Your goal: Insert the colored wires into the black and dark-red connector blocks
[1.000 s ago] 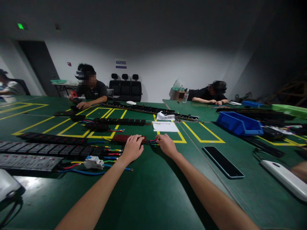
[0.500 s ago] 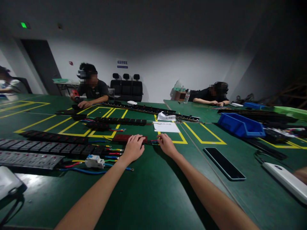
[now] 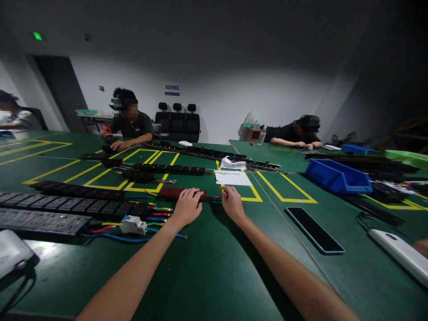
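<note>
My left hand lies over the right end of a dark red strip, its fingers bent down around that end. Thin coloured wires run out of the strip to the right. At their far end my right hand is closed, thumb and fingers pinched on the wires; the tips are partly hidden. Left of my hands lie black socket strips and a grey socket strip with red marks. A white circuit breaker sits among coloured leads with ring terminals.
A white paper lies beyond my right hand. To the right are a phone, a blue bin and a white device. Across the green table one person holds a red tool; another person leans over the tabletop.
The whole view has shifted slightly. My right hand has turned a little at the wire ends, its fingers more curled in. My left hand stays on the dark red strip.
</note>
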The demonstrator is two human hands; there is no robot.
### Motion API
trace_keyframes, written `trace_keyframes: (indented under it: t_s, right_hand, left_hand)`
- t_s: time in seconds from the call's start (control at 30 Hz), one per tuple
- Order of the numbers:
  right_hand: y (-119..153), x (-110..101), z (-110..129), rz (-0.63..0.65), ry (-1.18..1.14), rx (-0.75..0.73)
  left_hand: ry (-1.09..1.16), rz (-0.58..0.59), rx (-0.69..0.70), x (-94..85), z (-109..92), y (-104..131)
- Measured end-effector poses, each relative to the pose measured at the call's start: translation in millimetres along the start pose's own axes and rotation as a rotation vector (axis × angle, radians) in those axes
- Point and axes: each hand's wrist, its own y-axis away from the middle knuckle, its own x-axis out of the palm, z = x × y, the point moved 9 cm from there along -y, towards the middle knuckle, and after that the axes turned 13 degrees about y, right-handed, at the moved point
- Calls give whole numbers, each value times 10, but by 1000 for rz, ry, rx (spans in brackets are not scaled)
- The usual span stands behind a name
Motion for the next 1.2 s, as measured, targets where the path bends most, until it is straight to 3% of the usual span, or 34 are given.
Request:
trace_keyframes:
  t_s: [0.13,0.37,0.67,1.03,1.2]
  right_hand:
    - [-3,48,-95,58,54,85]
    - [1,92,-86,128,187,80]
    - [54,203,-92,310,333,158]
    - [-34,223,-196,161,-315,77]
    - [-51,344,-302,207,-440,131]
  left_hand:
    - [-6,7,-10,6,11,-2]
    - [-5,4,-6,-2,7,6]
    - [-14,-3,2,12,15,8]
    - [-24,-13,16,10,14,8]
    - [-24,-15,18,18,26,10]
